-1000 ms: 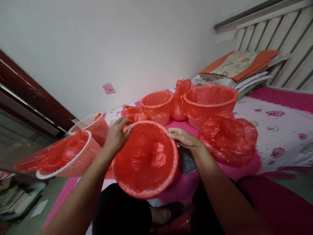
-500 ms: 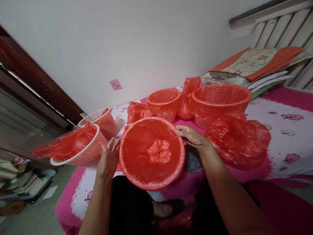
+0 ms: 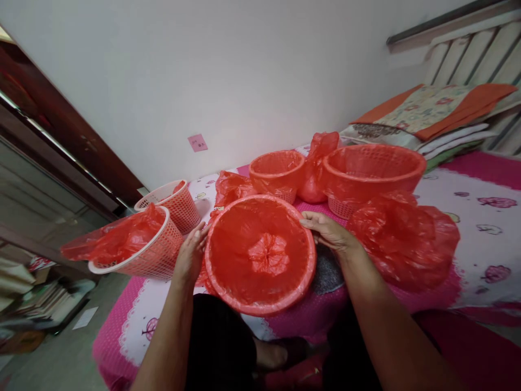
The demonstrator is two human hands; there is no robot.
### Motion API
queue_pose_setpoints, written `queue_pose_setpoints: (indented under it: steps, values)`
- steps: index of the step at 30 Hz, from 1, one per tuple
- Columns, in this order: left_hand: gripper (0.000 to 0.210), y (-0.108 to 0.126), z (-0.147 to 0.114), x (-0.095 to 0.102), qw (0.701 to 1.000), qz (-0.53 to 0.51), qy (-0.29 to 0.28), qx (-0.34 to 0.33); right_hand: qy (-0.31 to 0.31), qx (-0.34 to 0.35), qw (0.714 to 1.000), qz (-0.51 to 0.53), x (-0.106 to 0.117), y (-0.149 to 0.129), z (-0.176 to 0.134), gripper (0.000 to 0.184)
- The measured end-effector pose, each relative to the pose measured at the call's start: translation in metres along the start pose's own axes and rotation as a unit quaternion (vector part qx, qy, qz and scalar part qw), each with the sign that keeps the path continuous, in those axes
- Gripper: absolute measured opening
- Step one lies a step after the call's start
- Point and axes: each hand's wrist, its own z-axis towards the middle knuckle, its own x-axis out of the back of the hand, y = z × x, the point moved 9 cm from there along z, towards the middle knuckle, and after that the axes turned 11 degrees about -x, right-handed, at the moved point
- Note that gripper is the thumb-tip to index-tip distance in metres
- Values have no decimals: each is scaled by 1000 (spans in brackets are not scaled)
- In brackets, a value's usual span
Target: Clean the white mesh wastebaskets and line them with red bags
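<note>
Lined basket (image 3: 264, 309) is at the bed's (image 3: 118, 326) near edge, tipped toward the knees. Right hand (image 3: 325, 228) has its grip on the rim; left hand (image 3: 191, 252) is spread beside it, can't tell if touching. Red bag (image 3: 407, 244) off right, pink note (image 3: 197, 143) on the wall (image 3: 285, 70).

Five baskets (image 3: 264, 309) show, one near, two left and two far, along with one left hand (image 3: 191, 254), one right hand (image 3: 330, 233), one upright bag (image 3: 316, 174) between the far pair, one pink note (image 3: 197, 143), one grey cloth (image 3: 329, 271), one radiator (image 3: 484, 54) far right and one white paper (image 3: 85, 317) near left.
</note>
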Motion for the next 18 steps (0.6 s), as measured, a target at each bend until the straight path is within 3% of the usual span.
queue_pose_setpoints:
  steps: [3, 7, 12, 18]
  values:
    - [64, 31, 28, -7, 983, 150, -39, -96, -6, -1, 1000, 2, -1, 1, 1, 48]
    - [52, 62, 55, -60, 920, 300, -169, -187, -15, -7, 1000, -1, -3, 4, 2, 47]
    - [40, 69, 64, -135, 830, 396, -298, -255, -26, -11, 1000, -7, -6, 5, 1, 46]
    - [41, 55, 53, -208, 766, 372, -465, -241, -45, -14, 999, -13, -13, 2, -2, 46]
